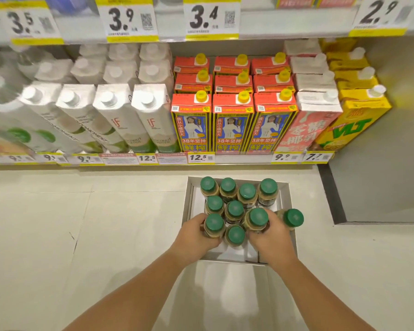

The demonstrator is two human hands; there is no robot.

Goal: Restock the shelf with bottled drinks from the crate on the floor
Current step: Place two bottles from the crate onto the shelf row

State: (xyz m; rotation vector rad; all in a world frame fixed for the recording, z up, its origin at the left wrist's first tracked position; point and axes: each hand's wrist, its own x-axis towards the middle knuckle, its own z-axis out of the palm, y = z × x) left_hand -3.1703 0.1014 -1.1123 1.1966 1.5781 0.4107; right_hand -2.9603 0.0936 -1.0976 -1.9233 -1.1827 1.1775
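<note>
Presently we note our left hand closed round one green-capped bottle and our right hand round another, each gripped below the cap, likely to lift two at once. Both stand in the crate on the floor, among the remaining bottles. Beyond, the shelf holds cartons, tightly packed.

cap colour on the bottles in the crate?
Green caps, all of them, on the bottles in the crate. Head view shows it clearly.
</note>
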